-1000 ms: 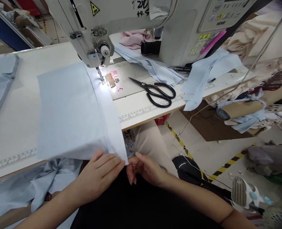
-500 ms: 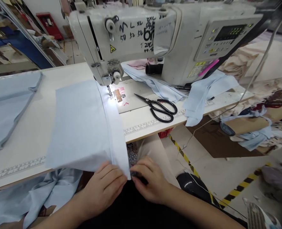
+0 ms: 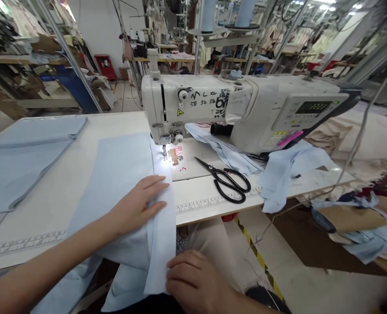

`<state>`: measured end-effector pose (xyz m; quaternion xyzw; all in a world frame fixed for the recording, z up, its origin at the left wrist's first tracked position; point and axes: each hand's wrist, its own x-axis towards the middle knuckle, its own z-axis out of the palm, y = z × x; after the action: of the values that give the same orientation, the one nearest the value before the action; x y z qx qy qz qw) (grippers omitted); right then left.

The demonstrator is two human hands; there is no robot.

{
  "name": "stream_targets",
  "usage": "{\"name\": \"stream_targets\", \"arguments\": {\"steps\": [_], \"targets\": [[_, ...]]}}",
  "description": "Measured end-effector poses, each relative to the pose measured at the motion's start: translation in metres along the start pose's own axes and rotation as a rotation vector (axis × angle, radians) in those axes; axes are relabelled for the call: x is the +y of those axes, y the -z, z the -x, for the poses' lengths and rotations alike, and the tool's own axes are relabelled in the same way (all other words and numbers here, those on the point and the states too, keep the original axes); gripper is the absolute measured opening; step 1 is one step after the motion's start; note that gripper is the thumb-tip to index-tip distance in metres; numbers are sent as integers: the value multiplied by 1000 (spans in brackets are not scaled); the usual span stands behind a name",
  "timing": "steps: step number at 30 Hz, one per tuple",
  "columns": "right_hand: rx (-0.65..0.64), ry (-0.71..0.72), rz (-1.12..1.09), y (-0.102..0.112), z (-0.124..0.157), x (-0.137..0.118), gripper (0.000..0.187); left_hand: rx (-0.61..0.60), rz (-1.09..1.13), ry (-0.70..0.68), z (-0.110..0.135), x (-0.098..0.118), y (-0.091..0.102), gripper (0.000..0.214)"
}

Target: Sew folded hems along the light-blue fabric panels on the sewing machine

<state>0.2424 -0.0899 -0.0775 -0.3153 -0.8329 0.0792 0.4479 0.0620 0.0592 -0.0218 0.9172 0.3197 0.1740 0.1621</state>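
A light blue fabric piece (image 3: 123, 163) lies on the machine table, its right strip running under the lit presser foot (image 3: 164, 153) of the sewing machine (image 3: 265, 109). My left hand (image 3: 139, 203) rests flat on this cloth just in front of the needle, fingers stretched and thumb apart. Lower down, past the table's front edge, my right hand (image 3: 195, 277) has its fingers curled on the strip's right edge and grips it. The palm is turned away, so anything else inside it is hidden. Black-handled scissors (image 3: 227, 179) lie right of the needle plate.
Folded light blue cloth (image 3: 32, 157) lies at the table's left. Narrow blue pieces (image 3: 221, 148) sit under the machine arm, and others (image 3: 283, 174) hang over the front edge at right. A loose white cable (image 3: 353, 139) crosses the right side. A printed ruler (image 3: 209, 203) lines the edge.
My left hand has moved from the cloth's lower end up onto it near the presser foot. My right hand stays at the lower edge; the dark object seen in it earlier is out of sight. The view has tilted up.
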Motion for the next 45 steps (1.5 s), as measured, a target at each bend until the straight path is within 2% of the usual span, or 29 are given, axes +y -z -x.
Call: {"name": "stream_targets", "arguments": {"steps": [3, 5, 9, 14, 19, 27, 30, 36, 38, 40, 42, 45], "targets": [[26, 49, 0, 2, -10, 0, 26, -143, -100, -63, -6, -18, 0, 42], [45, 57, -3, 2, -15, 0, 28, -187, -131, -95, -2, -23, 1, 45], [120, 8, -14, -4, -20, 1, 33, -165, -151, -138, 7, -27, 0, 48], [20, 38, -9, -4, -27, 12, 28, -151, -170, -160, -1, -41, 3, 47], [-1, 43, 11, 0, -43, 26, 22, -191, -198, -172, -18, -55, 10, 47], [-86, 1, -43, 4, -58, 48, 22, -139, -236, -27, -11, -31, -6, 41], [-132, -46, -92, 9, -65, 56, 18, -113, -232, -43, -13, -38, -7, 40], [-294, -188, -141, 21, -85, 69, 19, -122, -197, -142, -31, -67, 5, 43], [-319, -206, -147, 23, -90, 75, 20, -142, -201, -146, -32, -66, 5, 44], [-344, -206, -146, 25, -95, 82, 20, -153, -206, -86, -30, -59, 3, 41], [-353, -192, -127, 25, -98, 89, 19, -124, -185, -21, -27, -52, -1, 39], [-331, -159, -98, 23, -103, 101, 18, -84, -150, -23, -25, -52, -4, 39]]}}
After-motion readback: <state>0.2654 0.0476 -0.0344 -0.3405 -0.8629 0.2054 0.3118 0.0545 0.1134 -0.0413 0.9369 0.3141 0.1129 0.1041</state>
